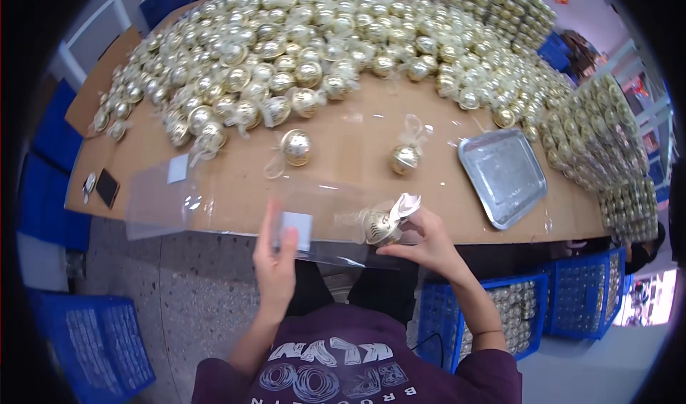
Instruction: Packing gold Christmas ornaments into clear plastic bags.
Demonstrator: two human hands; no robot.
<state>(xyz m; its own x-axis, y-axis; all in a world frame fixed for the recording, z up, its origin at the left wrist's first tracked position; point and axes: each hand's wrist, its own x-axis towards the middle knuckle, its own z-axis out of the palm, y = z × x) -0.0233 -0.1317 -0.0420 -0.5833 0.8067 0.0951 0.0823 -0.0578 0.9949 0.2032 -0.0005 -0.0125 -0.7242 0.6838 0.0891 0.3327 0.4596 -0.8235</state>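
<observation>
Near the table's front edge, my left hand [276, 265] grips a clear plastic box [325, 250], its thumb beside a white label [297, 230] on the side. At the box's right end, my right hand [431, 243] pinches a gold ball ornament [377, 227] with a pale ribbon [407, 205] standing up from it. Whether the ball is partly inside the box I cannot tell. Just beyond, two loose gold balls lie apart on the table: one ball [296, 147] at the left and another ball [405, 159] at the right, each with a ribbon loop.
A great heap of gold balls [286, 68] covers the table's far side. To the right lies a metal tray [504, 179], beside stacked clear packs of balls [597, 132]. Another clear plastic box [161, 200] and a dark phone [106, 187] are at left. Blue crates [539, 297] stand below right.
</observation>
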